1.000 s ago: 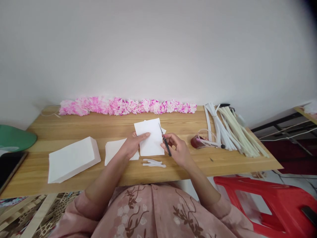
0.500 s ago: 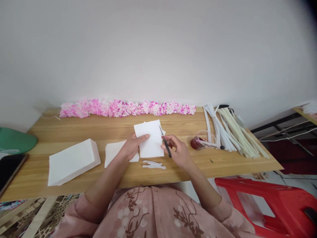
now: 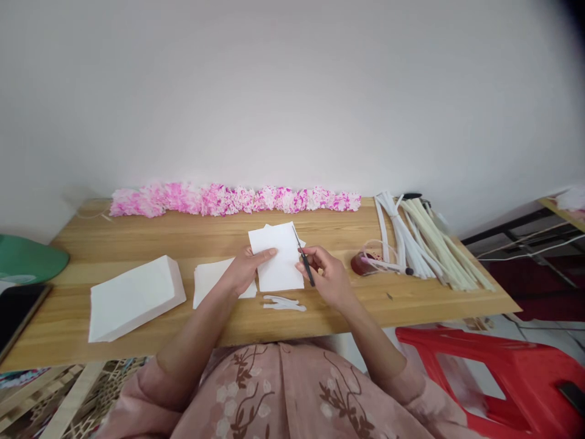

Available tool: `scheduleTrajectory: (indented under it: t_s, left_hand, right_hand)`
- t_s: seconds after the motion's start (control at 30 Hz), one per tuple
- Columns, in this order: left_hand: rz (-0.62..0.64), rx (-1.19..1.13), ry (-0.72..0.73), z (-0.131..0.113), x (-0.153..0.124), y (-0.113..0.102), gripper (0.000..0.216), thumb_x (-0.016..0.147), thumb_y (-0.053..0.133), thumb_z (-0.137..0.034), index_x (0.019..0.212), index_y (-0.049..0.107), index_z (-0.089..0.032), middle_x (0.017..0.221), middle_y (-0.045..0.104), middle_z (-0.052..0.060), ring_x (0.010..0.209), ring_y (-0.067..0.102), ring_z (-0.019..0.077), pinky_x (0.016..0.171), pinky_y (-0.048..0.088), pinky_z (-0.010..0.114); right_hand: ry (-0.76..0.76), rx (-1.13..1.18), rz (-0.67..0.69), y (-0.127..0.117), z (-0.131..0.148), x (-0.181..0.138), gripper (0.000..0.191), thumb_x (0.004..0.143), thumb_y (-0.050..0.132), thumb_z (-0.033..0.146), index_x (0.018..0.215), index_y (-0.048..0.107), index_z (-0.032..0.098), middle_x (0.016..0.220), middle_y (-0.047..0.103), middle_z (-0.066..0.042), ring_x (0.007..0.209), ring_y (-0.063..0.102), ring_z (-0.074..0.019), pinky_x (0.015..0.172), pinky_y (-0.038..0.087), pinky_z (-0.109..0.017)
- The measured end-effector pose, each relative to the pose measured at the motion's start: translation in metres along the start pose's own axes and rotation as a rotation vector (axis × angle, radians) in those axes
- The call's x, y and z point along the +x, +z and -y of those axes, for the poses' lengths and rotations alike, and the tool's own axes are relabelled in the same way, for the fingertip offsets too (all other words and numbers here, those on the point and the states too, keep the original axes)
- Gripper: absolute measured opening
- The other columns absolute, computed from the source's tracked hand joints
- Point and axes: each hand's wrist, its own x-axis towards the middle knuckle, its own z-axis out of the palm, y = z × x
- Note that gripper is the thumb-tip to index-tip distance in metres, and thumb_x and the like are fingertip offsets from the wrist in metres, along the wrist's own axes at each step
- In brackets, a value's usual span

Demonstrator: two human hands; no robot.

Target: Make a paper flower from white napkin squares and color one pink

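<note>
White paper sheets (image 3: 282, 268) are pinched at their left side by my left hand (image 3: 244, 267), its thumb lying on top. My right hand (image 3: 329, 277) grips dark-handled scissors (image 3: 307, 265), whose narrow blades lie along the upper right edge of the sheets. Behind, a corner of paper sticks out past that edge. Partly under my left forearm is a flat pile of white paper (image 3: 212, 277). Short white strips (image 3: 284, 303) lie on the table just in front of the held sheets.
A thick white paper stack (image 3: 132, 299) sits at left, near a green container (image 3: 31, 259) and a phone (image 3: 21, 317). Pink-and-white ruffled flowers (image 3: 237, 200) line the wall. White strip bundles (image 3: 411, 238) and a dark red jar (image 3: 362, 263) are at right; a red stool (image 3: 493, 366) stands below.
The paper has shifted very slightly to the right, and the scissors and my right hand have moved a touch along its edge. Everything else looks the same.
</note>
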Motion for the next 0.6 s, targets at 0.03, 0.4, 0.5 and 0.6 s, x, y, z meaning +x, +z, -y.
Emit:
scheduleTrajectory:
  t_s: [0.03,0.4,0.5,0.6]
  left_hand:
    - [0.002,-0.002,0.001,0.0,0.0,0.0,0.039,0.068,0.086,-0.035,0.098,0.076,-0.012,0.098,0.078,0.012,0.079,0.073,0.0206,0.078,0.058,0.031]
    - [-0.003,0.002,0.001,0.0,0.0,0.0,0.037,0.068,0.086,-0.034,0.096,0.076,-0.013,0.098,0.078,0.011,0.077,0.073,0.0199,0.076,0.058,0.03]
    - [-0.01,0.012,-0.003,0.002,0.001,-0.001,0.037,0.067,0.086,-0.035,0.095,0.076,-0.013,0.098,0.078,0.011,0.08,0.073,0.0212,0.077,0.057,0.031]
    - [-0.009,0.021,-0.009,0.003,0.002,-0.002,0.039,0.067,0.086,-0.035,0.096,0.076,-0.013,0.098,0.078,0.012,0.081,0.073,0.022,0.079,0.057,0.032]
  right_hand:
    - [0.001,0.001,-0.002,0.0,-0.001,0.0,0.027,0.085,0.064,0.042,0.1,0.06,0.02,0.066,0.052,0.005,0.06,0.046,-0.0109,0.057,0.037,-0.023]
    - [0.04,0.038,0.05,-0.002,0.007,0.0,0.025,0.084,0.063,0.039,0.098,0.056,0.02,0.068,0.053,0.005,0.062,0.048,-0.0111,0.057,0.037,-0.023]
    - [0.031,0.041,0.04,-0.002,0.006,0.001,0.025,0.083,0.065,0.039,0.098,0.056,0.021,0.069,0.052,0.006,0.063,0.047,-0.0109,0.059,0.037,-0.023]
    - [0.017,0.033,0.027,-0.001,0.004,0.003,0.026,0.084,0.064,0.039,0.099,0.056,0.021,0.069,0.051,0.005,0.063,0.047,-0.0109,0.059,0.037,-0.023]
